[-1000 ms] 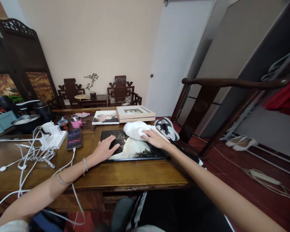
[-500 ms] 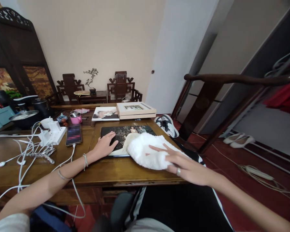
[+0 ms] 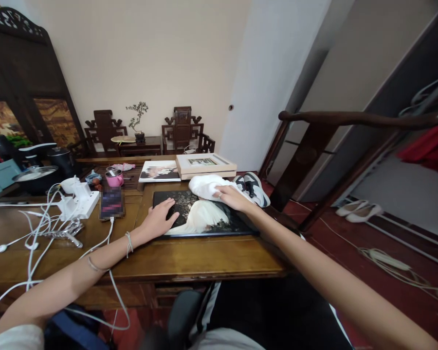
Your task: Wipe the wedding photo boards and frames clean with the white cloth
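Observation:
A flat photo panel (image 3: 205, 218) with a dark picture and a pale gown lies on the wooden table in front of me. My left hand (image 3: 162, 217) rests on its left end, open, fingers stretched out over the surface. At the panel's far right part, my right hand (image 3: 230, 196) is closed on a fluffy white cloth (image 3: 203, 185), pressing it down. The cloth covers the panel's upper right area, and some of my right fingers are hidden in it.
Behind the panel are a cream box (image 3: 208, 171) and a white photo book (image 3: 156, 171). To the left lie a phone (image 3: 111, 204) on a cable, a power strip (image 3: 87, 205) with tangled cords, and a pink cup (image 3: 114, 179). Sneakers (image 3: 254, 188) stand beyond the table's right edge.
My right hand has moved the white cloth away from me, from the panel's near right part to its far edge, uncovering the pale gown. My left hand has stayed in place.

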`<action>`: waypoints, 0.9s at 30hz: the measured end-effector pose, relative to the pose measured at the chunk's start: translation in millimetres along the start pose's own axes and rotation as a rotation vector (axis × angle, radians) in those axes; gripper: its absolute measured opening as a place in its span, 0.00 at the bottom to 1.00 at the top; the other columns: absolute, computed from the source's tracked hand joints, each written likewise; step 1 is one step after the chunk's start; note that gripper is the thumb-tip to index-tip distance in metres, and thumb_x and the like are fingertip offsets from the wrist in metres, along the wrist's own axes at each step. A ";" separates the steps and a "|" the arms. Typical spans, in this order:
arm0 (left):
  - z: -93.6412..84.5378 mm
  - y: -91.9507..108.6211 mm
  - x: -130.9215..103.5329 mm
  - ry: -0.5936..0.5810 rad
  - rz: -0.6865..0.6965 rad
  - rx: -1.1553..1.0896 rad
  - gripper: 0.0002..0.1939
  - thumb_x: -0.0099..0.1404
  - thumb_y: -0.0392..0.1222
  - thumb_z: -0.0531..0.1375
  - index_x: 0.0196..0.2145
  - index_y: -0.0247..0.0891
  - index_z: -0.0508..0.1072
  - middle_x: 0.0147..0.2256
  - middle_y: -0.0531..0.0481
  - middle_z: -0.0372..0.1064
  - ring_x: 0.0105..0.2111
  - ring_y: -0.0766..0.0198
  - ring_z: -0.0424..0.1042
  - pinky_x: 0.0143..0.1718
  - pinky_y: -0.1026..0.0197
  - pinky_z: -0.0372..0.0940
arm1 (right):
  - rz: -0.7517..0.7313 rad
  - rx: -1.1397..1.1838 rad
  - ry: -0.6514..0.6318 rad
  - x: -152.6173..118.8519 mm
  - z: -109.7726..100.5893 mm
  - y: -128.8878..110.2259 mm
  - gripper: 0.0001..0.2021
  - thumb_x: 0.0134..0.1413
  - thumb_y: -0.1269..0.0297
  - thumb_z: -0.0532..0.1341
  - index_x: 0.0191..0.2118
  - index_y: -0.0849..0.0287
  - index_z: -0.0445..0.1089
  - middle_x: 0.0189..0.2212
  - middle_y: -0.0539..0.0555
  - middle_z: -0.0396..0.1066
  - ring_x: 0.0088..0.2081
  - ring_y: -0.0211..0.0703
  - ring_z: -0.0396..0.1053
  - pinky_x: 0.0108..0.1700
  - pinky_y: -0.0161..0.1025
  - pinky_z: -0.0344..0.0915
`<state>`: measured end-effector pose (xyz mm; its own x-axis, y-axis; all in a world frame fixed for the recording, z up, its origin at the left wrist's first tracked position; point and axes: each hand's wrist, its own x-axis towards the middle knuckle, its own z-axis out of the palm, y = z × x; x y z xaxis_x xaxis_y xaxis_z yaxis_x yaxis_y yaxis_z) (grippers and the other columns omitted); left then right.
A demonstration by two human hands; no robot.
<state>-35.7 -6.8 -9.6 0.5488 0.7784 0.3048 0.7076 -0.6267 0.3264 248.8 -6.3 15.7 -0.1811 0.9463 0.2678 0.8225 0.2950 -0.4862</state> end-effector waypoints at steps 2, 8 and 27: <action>0.0 -0.2 0.1 -0.003 -0.010 -0.002 0.24 0.67 0.48 0.52 0.57 0.38 0.64 0.61 0.41 0.58 0.62 0.54 0.57 0.62 0.47 0.53 | -0.004 -0.009 -0.017 -15.7 2.3 -9.7 0.12 0.51 0.59 0.49 0.25 0.56 0.64 0.31 0.55 0.73 0.40 0.52 0.67 0.50 0.50 0.59; 2.1 -0.6 1.4 0.005 -0.006 -0.027 0.23 0.66 0.48 0.53 0.57 0.38 0.65 0.61 0.41 0.59 0.62 0.53 0.58 0.62 0.46 0.53 | -0.086 0.048 -0.126 -111.3 -7.1 -41.5 0.14 0.56 0.54 0.51 0.33 0.53 0.70 0.56 0.55 0.67 0.61 0.58 0.55 0.64 0.58 0.38; 1.5 -2.6 0.8 0.013 0.008 -0.005 0.23 0.67 0.50 0.51 0.57 0.40 0.66 0.61 0.43 0.60 0.62 0.55 0.57 0.62 0.47 0.53 | 0.001 0.095 0.026 1.8 2.7 -4.7 0.10 0.49 0.61 0.50 0.24 0.56 0.63 0.29 0.52 0.72 0.43 0.52 0.67 0.57 0.53 0.53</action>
<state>-36.5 -4.5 -11.6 0.5489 0.7727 0.3188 0.7009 -0.6333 0.3282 243.1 -5.6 16.3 -0.1650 0.9432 0.2883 0.7677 0.3063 -0.5629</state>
